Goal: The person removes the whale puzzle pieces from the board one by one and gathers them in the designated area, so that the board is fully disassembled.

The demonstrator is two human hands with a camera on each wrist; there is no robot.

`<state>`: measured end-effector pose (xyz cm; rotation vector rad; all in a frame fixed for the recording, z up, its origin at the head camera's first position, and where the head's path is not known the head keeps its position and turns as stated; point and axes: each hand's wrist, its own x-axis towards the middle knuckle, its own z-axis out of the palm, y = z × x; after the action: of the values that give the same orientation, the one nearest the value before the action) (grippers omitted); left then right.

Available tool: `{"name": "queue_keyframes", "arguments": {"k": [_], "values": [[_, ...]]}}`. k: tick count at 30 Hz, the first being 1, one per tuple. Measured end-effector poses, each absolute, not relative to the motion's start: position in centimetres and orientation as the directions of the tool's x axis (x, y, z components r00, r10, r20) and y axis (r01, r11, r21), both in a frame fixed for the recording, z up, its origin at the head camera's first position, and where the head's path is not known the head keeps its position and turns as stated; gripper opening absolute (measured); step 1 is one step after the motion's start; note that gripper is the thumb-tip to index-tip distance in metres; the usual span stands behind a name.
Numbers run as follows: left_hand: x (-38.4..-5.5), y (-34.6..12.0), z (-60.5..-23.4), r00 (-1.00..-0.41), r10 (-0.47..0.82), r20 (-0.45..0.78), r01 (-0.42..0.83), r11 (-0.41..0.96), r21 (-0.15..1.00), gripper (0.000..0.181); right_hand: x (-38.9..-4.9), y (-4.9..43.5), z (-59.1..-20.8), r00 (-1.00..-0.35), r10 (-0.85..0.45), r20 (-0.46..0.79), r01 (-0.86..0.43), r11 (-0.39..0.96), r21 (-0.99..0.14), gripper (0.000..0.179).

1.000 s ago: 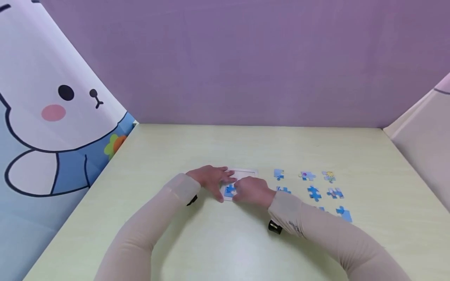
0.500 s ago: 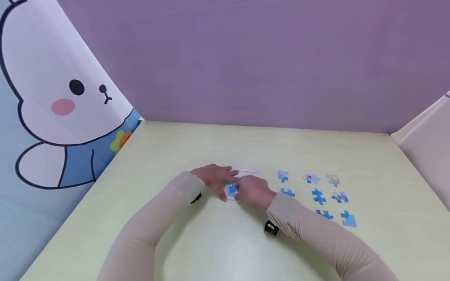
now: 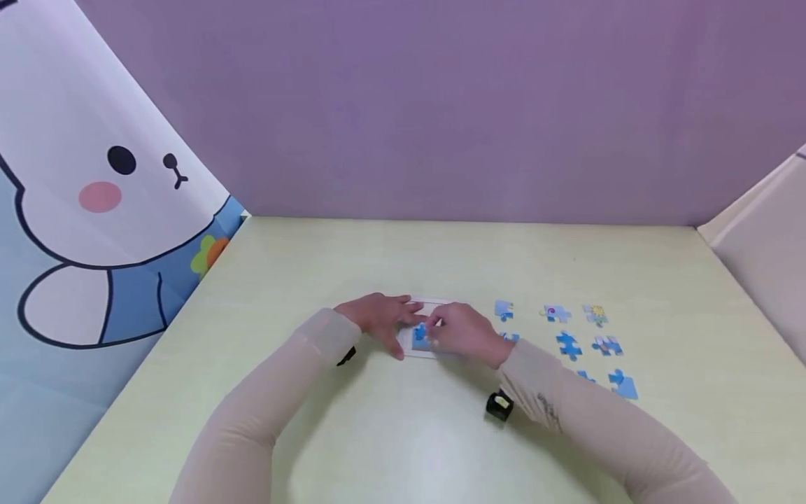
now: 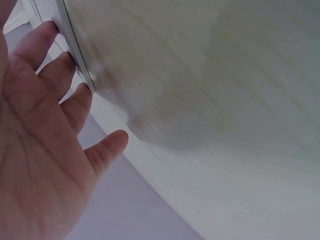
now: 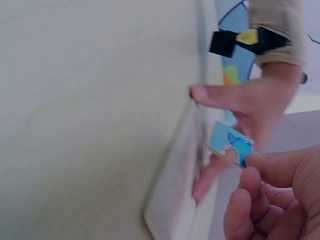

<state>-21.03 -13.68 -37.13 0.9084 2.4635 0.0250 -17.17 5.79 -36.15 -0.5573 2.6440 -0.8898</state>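
My right hand pinches a blue jigsaw piece between thumb and fingers. In the right wrist view the piece stands tilted in the air, a little off the white puzzle tray. It carries part of a blue cartoon figure. My left hand has its fingers spread at the tray's left side, with the thumb at the near corner. In the left wrist view several fingertips touch the tray's edge. Much of the tray is hidden under both hands in the head view.
Several loose jigsaw pieces lie to the right of the tray, among them one with a yellow sun, a blue one and a corner piece. My right forearm partly covers some. A purple backdrop rises behind the table.
My right hand has risen slightly and shifted right, lifting the blue jigsaw piece from where it lay low at the tray. The left hand keeps its place at the tray's side.
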Motion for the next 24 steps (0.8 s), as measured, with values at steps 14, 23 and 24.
{"name": "queue_keyframes", "arguments": {"k": [14, 23, 24], "values": [[-20.6, -14.0, -36.1, -0.644, 0.605, -0.468, 0.611, 0.775, 0.160, 0.082, -14.4, 15.0, -34.0, -0.831, -0.476, -0.290, -0.232, 0.768, -0.597, 0.009], [-20.2, -14.0, -36.1, -0.644, 0.618, -0.451, 0.622, 0.766, 0.162, 0.076, -13.5, 17.6, -34.6, -0.856, -0.378, -0.353, -0.171, 0.851, -0.497, 0.008], [-20.2, -14.1, -36.1, -0.644, 0.627, -0.439, 0.628, 0.761, 0.166, 0.077, -13.6, 18.0, -34.5, -0.863, -0.379, -0.336, -0.190, 0.857, -0.479, 0.013]]}}
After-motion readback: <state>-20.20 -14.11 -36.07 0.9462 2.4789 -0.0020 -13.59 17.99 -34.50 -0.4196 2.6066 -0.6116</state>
